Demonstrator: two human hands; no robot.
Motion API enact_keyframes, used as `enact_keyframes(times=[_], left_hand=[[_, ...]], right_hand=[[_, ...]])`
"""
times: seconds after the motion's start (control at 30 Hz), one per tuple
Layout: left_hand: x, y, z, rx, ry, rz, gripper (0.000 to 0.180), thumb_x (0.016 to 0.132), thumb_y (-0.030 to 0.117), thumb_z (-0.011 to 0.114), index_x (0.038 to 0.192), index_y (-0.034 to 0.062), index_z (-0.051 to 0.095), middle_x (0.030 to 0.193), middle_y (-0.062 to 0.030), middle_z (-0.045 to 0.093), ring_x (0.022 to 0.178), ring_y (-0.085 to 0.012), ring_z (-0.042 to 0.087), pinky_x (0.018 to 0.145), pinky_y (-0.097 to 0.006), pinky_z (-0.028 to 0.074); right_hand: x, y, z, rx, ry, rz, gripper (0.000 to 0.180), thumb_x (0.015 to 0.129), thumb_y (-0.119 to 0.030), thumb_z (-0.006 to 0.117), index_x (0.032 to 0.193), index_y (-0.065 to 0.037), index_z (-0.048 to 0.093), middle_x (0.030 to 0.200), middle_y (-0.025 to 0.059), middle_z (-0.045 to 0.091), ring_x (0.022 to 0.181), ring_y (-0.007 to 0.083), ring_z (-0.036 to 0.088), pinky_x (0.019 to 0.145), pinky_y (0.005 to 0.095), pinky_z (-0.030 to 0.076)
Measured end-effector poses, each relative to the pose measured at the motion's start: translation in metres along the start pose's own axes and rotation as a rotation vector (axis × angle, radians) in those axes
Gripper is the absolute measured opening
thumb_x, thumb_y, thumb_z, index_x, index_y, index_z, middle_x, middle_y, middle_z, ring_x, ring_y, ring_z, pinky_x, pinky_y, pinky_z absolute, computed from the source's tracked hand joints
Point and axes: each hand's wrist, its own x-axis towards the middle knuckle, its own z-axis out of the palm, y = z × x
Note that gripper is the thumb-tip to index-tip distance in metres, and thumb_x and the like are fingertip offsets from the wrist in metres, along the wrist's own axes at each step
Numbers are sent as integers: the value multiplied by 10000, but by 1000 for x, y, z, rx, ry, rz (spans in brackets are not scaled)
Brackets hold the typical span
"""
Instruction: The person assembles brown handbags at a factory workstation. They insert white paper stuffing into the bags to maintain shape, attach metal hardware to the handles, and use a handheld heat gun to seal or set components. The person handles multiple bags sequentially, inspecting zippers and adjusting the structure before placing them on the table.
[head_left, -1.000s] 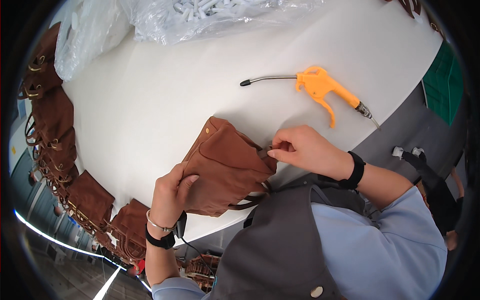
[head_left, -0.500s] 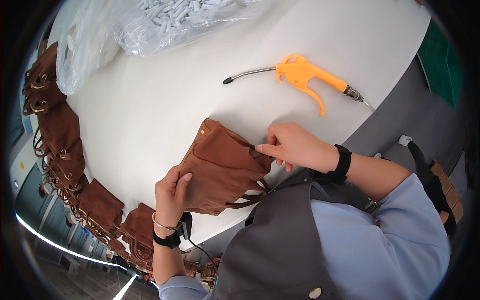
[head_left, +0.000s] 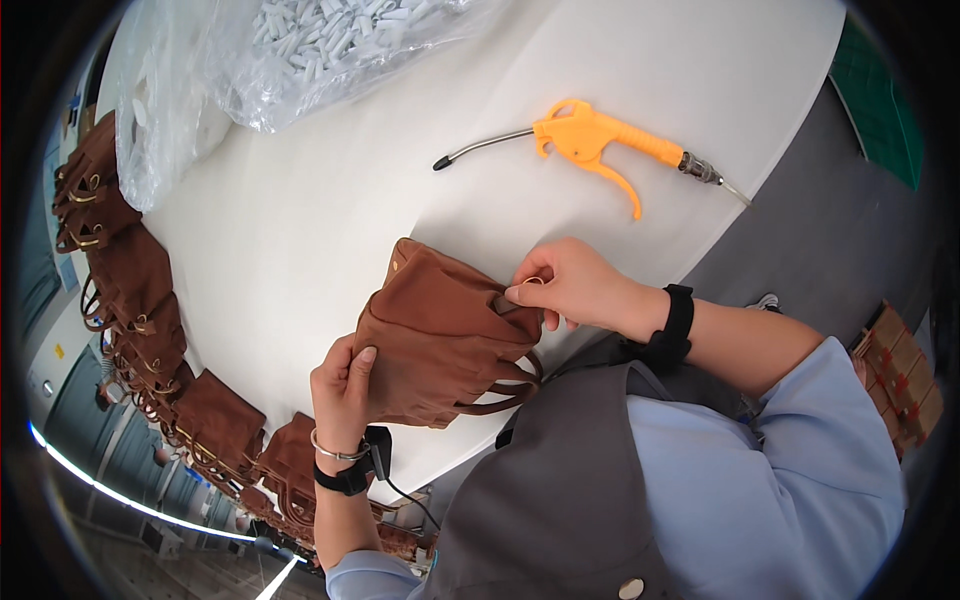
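A brown handbag [head_left: 435, 335] lies tilted on the white table in front of me, its handles [head_left: 505, 390] toward my body. My left hand [head_left: 342, 388] grips the bag's left side, thumb on top and the other fingers hidden underneath. At the bag's right end, by its opening, my right hand [head_left: 565, 285] pinches the edge, thumb against forefinger. A small gold-coloured metal ring or loop shows at those fingertips; part of it is hidden.
An orange air blow gun [head_left: 590, 140] with a hose lies beyond my right hand. A clear plastic bag [head_left: 290, 95] of small white pieces sits at the far left. More brown handbags [head_left: 130, 270] line the table's left edge. Stacked cartons [head_left: 900, 375] stand at the right.
The gold-coloured metal has come into sight at my right fingertips, and that hand has shifted slightly left. My left hand keeps its grip on the handbag. The view has shifted slightly.
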Motion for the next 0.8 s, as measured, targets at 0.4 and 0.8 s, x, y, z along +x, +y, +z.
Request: enact_keyframes(times=[0.4,0.8], left_hand=[[3,-13,-4,-38,49,0,196,999,135,600,1084,-36,645,842,19,649,788,-58,527,744,-221,454],[18,31,-16,252,-157,48,209,959,130,650,1073,-45,648,776,-22,657,701,-75,526,662,-239,463]], right_hand=[[-16,32,-6,734,29,149,209,916,-192,722,1032,-44,630,875,-6,589,676,71,556,505,209,387],[-21,56,-2,1272,-287,174,218,999,-280,613,1114,-103,560,1006,40,640,1021,274,696,527,222,498]])
